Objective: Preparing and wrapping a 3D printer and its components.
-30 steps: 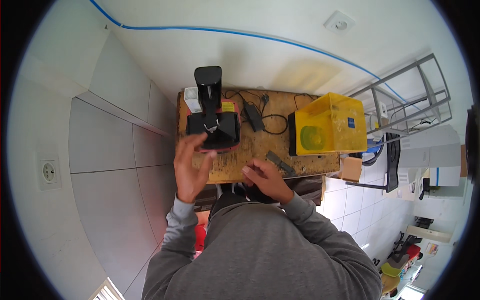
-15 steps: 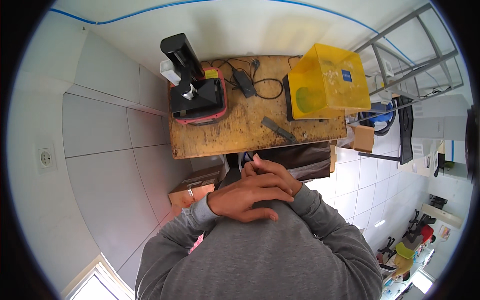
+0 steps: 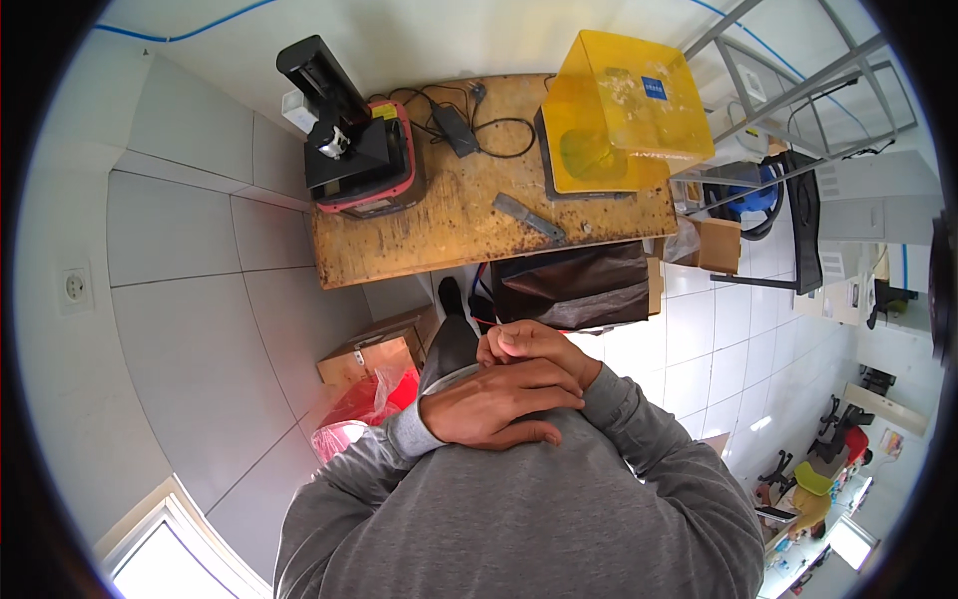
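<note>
Both my hands are folded in front of my grey sweatshirt, apart from the bench. My left hand [image 3: 499, 404] lies over the right wrist, its fingers stretched out and its thumb apart. Beneath it, my right hand [image 3: 534, 347] is closed with curled fingers, and nothing shows in it. Ahead is a worn wooden bench [image 3: 449, 235]. A flat grey scraper [image 3: 529, 216] lies near its front edge. On the left stands a black and red resin 3D printer [image 3: 364, 165]; on the right, a see-through yellow cover [image 3: 619, 120] sits over a dark base.
A black power adapter [image 3: 454, 130] with coiled cable lies between printer and cover. Below the bench are a dark brown bag [image 3: 574, 285] and a cardboard box [image 3: 374, 359], with a red plastic bag [image 3: 374, 399] nearby. A grey metal rack [image 3: 798, 95] stands at the right.
The view has shifted, so the bench and its things sit higher and further left; more floor and the red bag show. My hands remain folded, with the right thumb lowered onto the fingers.
</note>
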`<state>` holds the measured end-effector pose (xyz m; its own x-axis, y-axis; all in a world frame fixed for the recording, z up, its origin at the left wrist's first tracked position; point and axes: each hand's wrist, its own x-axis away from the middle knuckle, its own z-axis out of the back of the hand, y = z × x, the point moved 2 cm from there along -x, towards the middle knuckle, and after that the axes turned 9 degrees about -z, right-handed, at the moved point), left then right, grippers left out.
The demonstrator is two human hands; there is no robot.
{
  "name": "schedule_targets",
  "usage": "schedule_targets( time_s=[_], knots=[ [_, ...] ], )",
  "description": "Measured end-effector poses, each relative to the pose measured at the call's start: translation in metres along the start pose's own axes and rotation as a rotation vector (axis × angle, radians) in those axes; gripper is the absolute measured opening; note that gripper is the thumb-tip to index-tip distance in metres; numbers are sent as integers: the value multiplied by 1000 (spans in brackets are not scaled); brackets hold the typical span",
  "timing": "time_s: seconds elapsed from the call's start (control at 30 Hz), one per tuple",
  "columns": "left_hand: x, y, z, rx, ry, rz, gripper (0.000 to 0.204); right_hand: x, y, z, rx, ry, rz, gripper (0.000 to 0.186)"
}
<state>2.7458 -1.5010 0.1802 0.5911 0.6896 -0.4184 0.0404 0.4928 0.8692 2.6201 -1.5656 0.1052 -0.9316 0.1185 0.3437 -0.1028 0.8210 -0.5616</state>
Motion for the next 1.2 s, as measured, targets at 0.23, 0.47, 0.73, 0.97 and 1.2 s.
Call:
schedule_targets(
  time_s=[0.23, 0.47, 0.73, 0.97, 1.2],
  knots=[
    [29, 11, -21, 48, 72, 2, 48, 21, 8, -16, 172, 131, -172, 42],
    [67, 26, -39, 76, 232, -53, 46, 10, 23, -43, 332, 183, -300, 36],
    [102, 42, -66, 72, 348, -104, 46, 0, 54, -74, 257, 72, -279, 34],
    [122, 61, -73, 81, 318, -63, 41, 2, 64, -96, 375, 185, -405, 20],
    [116, 68, -83, 61, 241, -65, 41, 24, 70, -103, 414, 257, -343, 21]
  ],
)
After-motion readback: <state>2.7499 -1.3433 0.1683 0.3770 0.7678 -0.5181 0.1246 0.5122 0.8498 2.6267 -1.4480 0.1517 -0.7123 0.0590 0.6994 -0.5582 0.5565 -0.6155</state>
